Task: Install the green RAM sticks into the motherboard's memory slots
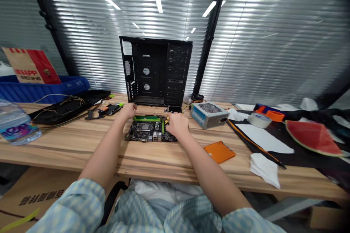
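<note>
A: hey, you've got a view from where you're standing, where's that motherboard (150, 130) compared to the hands?

B: flat on the wooden table (153, 158), pretty much between them, ports on the edge nearest the person. Left hand (128, 111) is up by its back left corner. Right hand (177, 123) is over its right end and covers a chunk of it.

A: gripping it or nah?

B: left fingers look curled, but I honestly can't tell if they're pinching the corner or only resting by it. Right one's bent over too, bit of something yellow (167, 120) by the fingertips. Can't tell if it's closed on that or on the board.

A: what else is around there?

B: black PC case (157, 69) standing upright behind the board, open side facing the person. Boxy power supply (208, 114) near the right hand, further right. Oh, and a flat orange panel (219, 151) lying to the right of the right forearm (213, 173).
</note>
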A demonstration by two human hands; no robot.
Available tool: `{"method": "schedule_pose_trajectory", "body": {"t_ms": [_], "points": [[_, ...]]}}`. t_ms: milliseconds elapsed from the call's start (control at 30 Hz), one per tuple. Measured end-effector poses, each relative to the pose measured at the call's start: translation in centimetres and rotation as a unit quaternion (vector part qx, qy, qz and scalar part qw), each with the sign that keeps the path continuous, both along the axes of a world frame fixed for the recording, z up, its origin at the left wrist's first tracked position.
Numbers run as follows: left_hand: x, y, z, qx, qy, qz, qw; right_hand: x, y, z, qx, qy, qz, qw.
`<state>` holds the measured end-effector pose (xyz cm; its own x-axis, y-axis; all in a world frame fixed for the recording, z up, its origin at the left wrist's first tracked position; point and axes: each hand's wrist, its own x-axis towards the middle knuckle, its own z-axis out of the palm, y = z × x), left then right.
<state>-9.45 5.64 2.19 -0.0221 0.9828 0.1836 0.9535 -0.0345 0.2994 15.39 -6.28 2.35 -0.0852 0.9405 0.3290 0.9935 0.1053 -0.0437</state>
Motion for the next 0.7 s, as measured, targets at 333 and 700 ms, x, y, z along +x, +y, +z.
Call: {"method": "schedule_pose_trajectory", "body": {"t_ms": [333,700], "points": [[0.2,0.1,-0.3,0.018,-0.021,-0.004,1.0,0.4,0.3,-0.1,-0.016,0.002,-0.006,1.0],[1.6,-0.4,-0.3,0.026,0.0,-0.109,0.994,0.5,0.6,-0.2,-0.024,0.001,-0.011,1.0]]}}
